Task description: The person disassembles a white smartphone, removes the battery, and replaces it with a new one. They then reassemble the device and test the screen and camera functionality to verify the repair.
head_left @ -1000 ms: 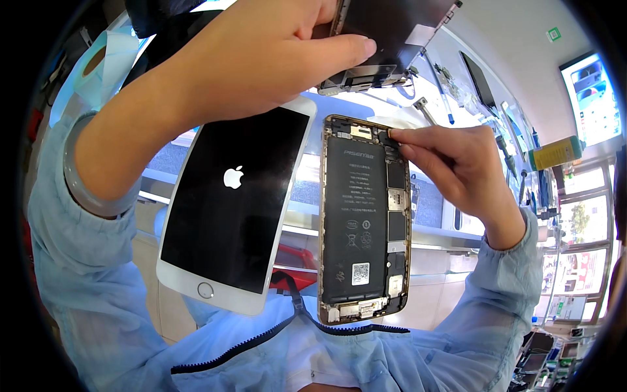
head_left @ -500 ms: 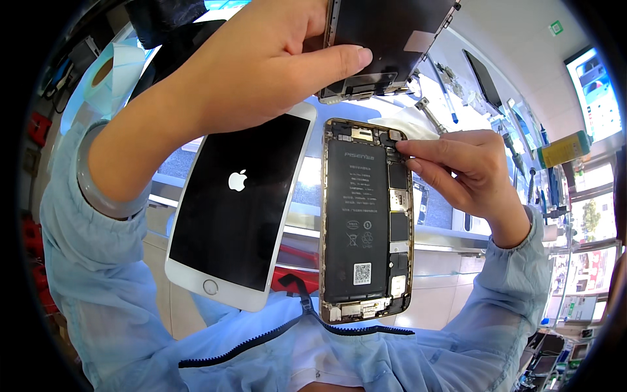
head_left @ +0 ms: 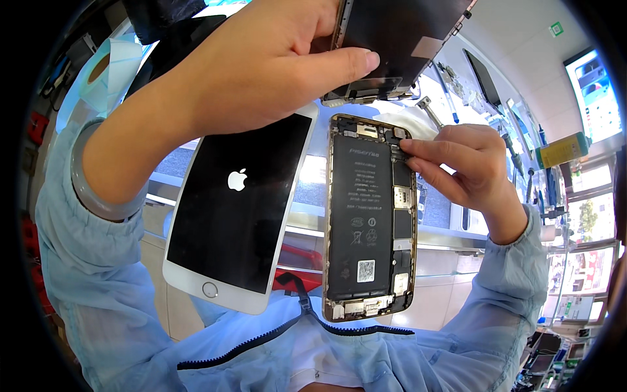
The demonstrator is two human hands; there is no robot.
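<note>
At the top, my left hand grips a detached phone screen assembly, its thumb laid across the dark back and its other fingers mostly hidden. Fine connectors show along the assembly's lower edge. My right hand is closed, with index finger and thumb pinching the upper right edge of an opened phone body. Inside that gold-rimmed body, a long black battery lies beside exposed boards and metal shields. To its left, a white phone shows a lit logo on its black screen, partly beneath my left hand.
Behind the phones runs a workbench with a bright front edge. A paper roll stands at the far left. A yellow-labelled bottle, a blue pen-like tool and a dark phone-shaped panel are at the right. Red stools or boxes show below.
The screen assembly and my left hand have shifted slightly right. The opened phone body has tilted a little, its top leaning right, with my right fingers still at its edge.
</note>
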